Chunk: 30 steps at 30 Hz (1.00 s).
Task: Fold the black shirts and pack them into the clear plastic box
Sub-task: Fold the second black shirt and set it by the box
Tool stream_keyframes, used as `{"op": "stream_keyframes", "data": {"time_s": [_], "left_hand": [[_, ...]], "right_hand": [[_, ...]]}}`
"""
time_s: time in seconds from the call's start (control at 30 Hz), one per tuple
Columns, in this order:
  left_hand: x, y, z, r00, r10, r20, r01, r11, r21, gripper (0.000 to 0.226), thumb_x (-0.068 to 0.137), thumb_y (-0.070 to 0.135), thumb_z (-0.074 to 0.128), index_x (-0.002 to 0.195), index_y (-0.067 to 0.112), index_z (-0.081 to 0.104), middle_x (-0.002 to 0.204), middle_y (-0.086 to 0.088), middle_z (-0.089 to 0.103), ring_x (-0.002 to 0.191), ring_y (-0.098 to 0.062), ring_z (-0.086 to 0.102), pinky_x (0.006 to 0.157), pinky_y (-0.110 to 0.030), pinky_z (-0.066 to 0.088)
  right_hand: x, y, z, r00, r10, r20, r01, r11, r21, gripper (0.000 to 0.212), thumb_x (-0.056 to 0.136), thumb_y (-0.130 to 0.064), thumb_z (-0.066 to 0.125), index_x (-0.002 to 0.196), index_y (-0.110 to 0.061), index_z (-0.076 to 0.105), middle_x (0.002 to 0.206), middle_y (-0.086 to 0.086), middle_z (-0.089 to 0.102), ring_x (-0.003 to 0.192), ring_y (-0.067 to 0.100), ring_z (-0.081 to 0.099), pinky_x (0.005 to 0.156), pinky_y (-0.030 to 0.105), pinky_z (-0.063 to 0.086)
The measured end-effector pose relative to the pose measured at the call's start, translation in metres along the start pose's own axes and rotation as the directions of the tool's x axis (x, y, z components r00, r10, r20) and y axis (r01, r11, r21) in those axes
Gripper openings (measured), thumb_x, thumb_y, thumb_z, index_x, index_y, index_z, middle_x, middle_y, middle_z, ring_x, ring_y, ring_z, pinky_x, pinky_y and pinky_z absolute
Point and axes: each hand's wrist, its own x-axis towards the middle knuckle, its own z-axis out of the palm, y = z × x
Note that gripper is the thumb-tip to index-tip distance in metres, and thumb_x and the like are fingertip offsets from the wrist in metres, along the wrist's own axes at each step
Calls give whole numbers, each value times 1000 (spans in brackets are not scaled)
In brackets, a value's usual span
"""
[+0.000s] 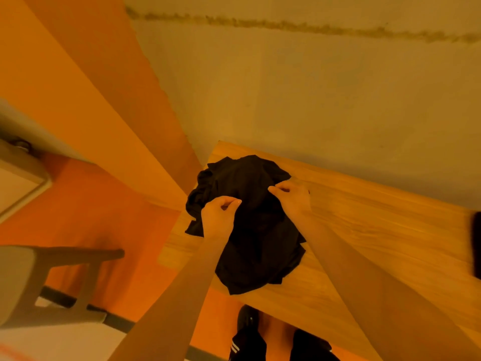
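The task was only at its beginning — the black shirts (244,225) lay in a crumpled heap on the desk (364,230), none folded. The left hand (217,217) and right hand (292,195) each pinched the cloth with curled fingers. No box was in view.

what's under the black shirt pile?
The black shirt pile lies on the wooden table, near its left corner. Both hands, left and right, pinch the top fabric. Anything beneath the pile is covered; no box is in view.
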Motion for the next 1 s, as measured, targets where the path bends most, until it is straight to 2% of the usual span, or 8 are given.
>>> {"op": "stream_keyframes", "data": {"time_s": [0.1,0.2,0.33,0.43,0.57,0.77,0.87,1.0], "left_hand": [[2,11,-11,994,96,49,-95,995,-20,8,87,18,63,90,14,69,90,4,64,88,-10,60,68,-6,40],[13,46,-21,950,241,199,-239,970,-36,24,88,20,61,112,15,62,110,9,57,104,-4,51,74,-4,38],[28,129,-36,764,356,538,-317,934,-167,46,92,18,56,135,21,41,124,13,48,116,1,41,80,1,36],[28,187,-47,629,371,683,-371,916,-156,29,91,16,56,120,18,56,110,2,62,100,-2,59,81,-11,46],[18,250,-66,588,447,674,-428,879,-210,10,88,19,60,90,12,67,87,1,67,78,-3,63,72,-15,49],[-7,345,-96,480,592,647,-443,801,-404,8,91,19,54,91,16,62,87,3,66,83,-8,63,78,-19,50],[-18,394,-111,433,627,648,-582,743,-330,9,89,13,57,80,16,57,80,5,62,75,-3,61,74,-17,48],[-26,444,-128,454,644,615,-757,643,-115,17,85,13,65,73,17,54,74,2,61,65,-7,58,61,-17,46]], "right_hand": [[-2,-15,-17,999,31,18,-33,993,118,23,92,-26,55,104,-10,65,97,1,59,98,19,54,84,26,37],[-9,-36,-39,997,-69,35,58,969,240,17,92,-18,55,77,-17,62,74,-3,55,78,14,51,78,30,39],[-29,-82,-88,944,-305,124,246,903,352,24,94,-4,46,73,-12,56,66,-3,58,66,10,53,72,26,44],[-51,-125,-137,888,-436,145,384,878,287,25,94,-4,45,72,-13,55,61,-7,58,56,3,53,59,18,43],[-72,-165,-204,870,-489,68,485,872,67,26,95,-12,48,71,-19,56,61,-7,56,51,-3,50,53,13,39],[-107,-210,-296,860,-484,163,497,867,-47,6,84,-10,64,81,-15,65,69,-6,68,65,6,64,62,19,50],[-123,-223,-344,890,-403,215,442,878,-185,8,79,-11,69,87,-12,69,80,-1,73,75,13,69,69,25,55],[-139,-227,-405,907,-401,127,419,828,-373,4,83,-15,66,83,-13,70,86,3,70,85,16,65,80,28,50]]}}
